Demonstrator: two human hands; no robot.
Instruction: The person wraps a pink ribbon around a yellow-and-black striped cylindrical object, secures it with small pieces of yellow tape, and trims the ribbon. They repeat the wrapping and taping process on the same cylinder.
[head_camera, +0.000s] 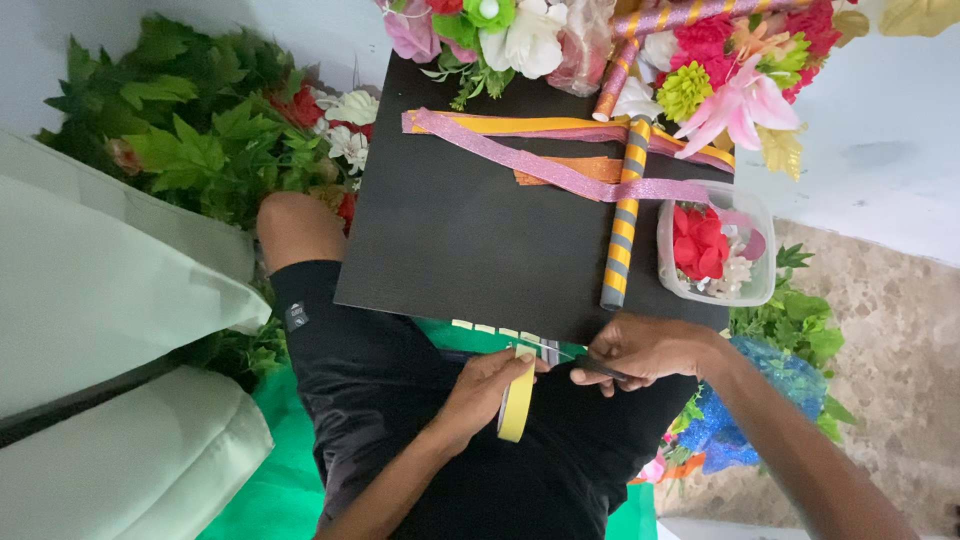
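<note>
**Yellow tape roll and scissors held at the near edge of the black board**

The left hand (478, 392) has its fingers closed round a flat yellow roll of adhesive tape (516, 403), gripped by the rim with the thumb on top. The roll stands on edge over the person's lap, just below the near edge of the black rectangular board (470, 230) that rests across the knees. The right hand (645, 350) is curled shut on a pair of dark-handled scissors (585, 362), whose blades point towards the roll where a short tongue of tape appears to lead off. Whether the blades are open or closed is too small to tell.

The roll looks light and stiff enough as a ring, so a hold on rim and core should suit it. The free tape end is likely thin, limp and sticky on 1 face, prone to curl or cling to fingers, so it is best pinched by its very tip and kept taut.

On the board lie a yellow-and-grey striped paper stick (622, 220), glittery pink and orange ribbon strips (540, 160) and a clear plastic tub of red fabric petals (715, 245), with artificial flowers (700, 70) along its far edge.
</note>
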